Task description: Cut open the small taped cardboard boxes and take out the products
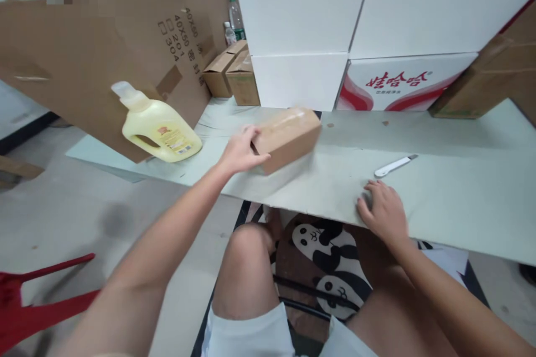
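A small brown cardboard box [288, 136] lies on the pale table [343, 189], with clear tape along its top. My left hand [243, 150] grips its left end, the thumb on the near side and the fingers on the far side. Close to the table's front edge rests my right hand [384, 209], its fingers apart and slightly bent with nothing in them. Just beyond those fingers is a white utility knife [396, 166], its blade end pointing right and away.
A yellow detergent bottle [161, 128] stands at the left before a big cardboard sheet [104, 56]. White cartons [301, 78] line the back, with two small boxes [243, 81] and clear bottles [235, 17] beside them. A red stool [25, 301] is at lower left.
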{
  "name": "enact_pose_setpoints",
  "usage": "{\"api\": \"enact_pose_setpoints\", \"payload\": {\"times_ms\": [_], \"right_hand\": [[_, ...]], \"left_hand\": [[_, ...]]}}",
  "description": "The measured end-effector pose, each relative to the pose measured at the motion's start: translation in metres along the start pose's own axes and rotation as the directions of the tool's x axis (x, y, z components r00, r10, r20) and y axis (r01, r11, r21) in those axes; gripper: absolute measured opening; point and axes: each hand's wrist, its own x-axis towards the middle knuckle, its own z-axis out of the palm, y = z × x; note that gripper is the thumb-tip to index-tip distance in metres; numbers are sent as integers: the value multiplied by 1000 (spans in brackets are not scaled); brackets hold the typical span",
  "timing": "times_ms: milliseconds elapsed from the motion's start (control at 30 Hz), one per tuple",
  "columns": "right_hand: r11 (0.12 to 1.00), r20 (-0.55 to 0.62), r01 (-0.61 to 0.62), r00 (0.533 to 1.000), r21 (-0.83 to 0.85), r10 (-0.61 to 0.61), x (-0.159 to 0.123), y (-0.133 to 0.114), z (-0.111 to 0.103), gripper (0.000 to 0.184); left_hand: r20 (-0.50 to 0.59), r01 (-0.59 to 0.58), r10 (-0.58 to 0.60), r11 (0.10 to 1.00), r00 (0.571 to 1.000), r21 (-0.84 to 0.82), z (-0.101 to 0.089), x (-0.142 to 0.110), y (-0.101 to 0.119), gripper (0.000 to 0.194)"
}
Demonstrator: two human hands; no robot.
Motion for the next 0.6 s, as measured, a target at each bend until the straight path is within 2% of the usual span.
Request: {"api": "enact_pose_setpoints", "payload": {"times_ms": [67, 167, 233, 300, 400, 467, 533, 600], "right_hand": [[999, 5, -33, 999, 27, 33, 1, -1, 0, 32], [994, 43, -83, 996, 66, 80, 4, -4, -4, 35], [988, 87, -132, 988, 82, 125, 6, -7, -8, 39], [975, 121, -201, 974, 94, 190, 7, -10, -11, 41], [924, 94, -338, 941, 178, 326, 7, -6, -11, 42], [818, 58, -483, 869, 312, 491, 10, 4, -11, 44], [658, 86, -615, 755, 435, 649, 17, 16, -11, 49], [567, 144, -699, 676, 436, 723, 30, 25, -14, 58]], "left_hand": [[63, -143, 159, 968, 985, -206, 22, -9, 17, 62], [92, -177, 248, 864, 964, -471, 52, -15, 33, 61], [28, -170, 226, 801, 974, -574, 68, -18, 42, 49], [-51, -143, 144, 756, 988, -639, 81, -19, 51, 38], [-104, -82, 13, 717, 994, -692, 90, -17, 61, 28], [-112, -58, -33, 691, 993, -720, 92, -15, 65, 24], [-110, -51, -46, 674, 993, -737, 92, -14, 65, 22], [-96, -40, -49, 662, 994, -749, 93, -13, 65, 20]]}}
